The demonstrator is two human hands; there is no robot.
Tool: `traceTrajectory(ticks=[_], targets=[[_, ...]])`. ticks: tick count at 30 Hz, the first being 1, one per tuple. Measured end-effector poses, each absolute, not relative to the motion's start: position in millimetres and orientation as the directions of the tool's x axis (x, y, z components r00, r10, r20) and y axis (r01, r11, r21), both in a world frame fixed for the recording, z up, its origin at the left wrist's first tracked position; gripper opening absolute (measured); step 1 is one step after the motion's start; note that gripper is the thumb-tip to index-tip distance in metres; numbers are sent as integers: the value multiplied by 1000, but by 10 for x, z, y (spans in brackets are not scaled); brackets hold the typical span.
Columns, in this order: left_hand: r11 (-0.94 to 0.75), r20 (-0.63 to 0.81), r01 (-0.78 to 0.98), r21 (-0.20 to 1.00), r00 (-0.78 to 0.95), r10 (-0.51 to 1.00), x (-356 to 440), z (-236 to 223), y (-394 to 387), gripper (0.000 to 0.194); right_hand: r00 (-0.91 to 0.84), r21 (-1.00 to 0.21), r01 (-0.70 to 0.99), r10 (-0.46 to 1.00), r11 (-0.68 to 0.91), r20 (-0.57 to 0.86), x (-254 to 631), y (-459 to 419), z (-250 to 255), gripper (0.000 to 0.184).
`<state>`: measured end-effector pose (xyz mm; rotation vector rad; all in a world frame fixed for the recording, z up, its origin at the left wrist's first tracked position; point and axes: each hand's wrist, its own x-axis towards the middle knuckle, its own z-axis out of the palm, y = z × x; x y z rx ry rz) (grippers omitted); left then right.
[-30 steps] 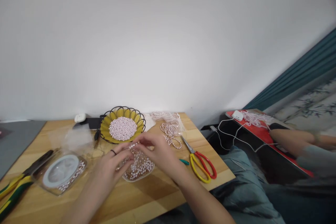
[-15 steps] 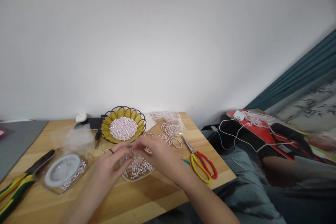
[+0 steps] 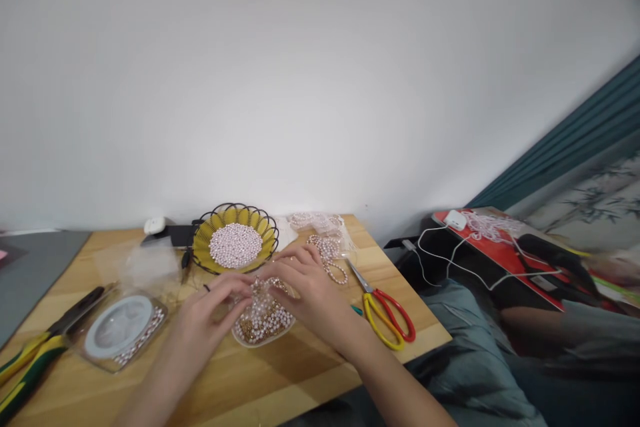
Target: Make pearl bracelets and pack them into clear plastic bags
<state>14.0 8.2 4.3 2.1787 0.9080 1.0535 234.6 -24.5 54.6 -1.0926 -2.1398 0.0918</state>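
My left hand, with a dark band on one finger, is closed at the left side of a clear container of pinkish and gold beads. Over the right side of the container is my right hand, its fingers bent and pointing left toward the other fingertips. A clump of clear, shiny beads or plastic shows between the two hands. What the fingertips pinch is too small and partly hidden. Just behind my hands stands a yellow basket with a black wire rim, holding pale pink beads.
Bead strings and scissors with red and yellow handles lie to the right. Pliers, a clear box with a round white piece and plastic bags are at left. A person's leg and a red-topped surface are beyond the table.
My right hand has shifted slightly right and its fingers have lifted and spread a little, uncovering more of the container. My left hand has barely moved.
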Motion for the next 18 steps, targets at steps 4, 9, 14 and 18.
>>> traceTrajectory(ticks=[4, 9, 14, 18], targets=[[-588, 433, 311, 746, 443, 785, 159, 64, 66, 8, -446, -441, 631, 764, 638, 467, 2336, -263, 545, 20], [-438, 331, 283, 854, 355, 874, 199, 27, 34, 14, -433, -553, 577, 799, 601, 417, 2293, -250, 538, 25], [-331, 268, 206, 921, 282, 921, 275, -37, 10, 17, -418, -587, 508, 777, 630, 471, 2229, -228, 459, 26], [-283, 239, 140, 949, 264, 934, 283, -38, -7, 11, -236, -622, 438, 751, 649, 617, 2184, -240, 385, 22]])
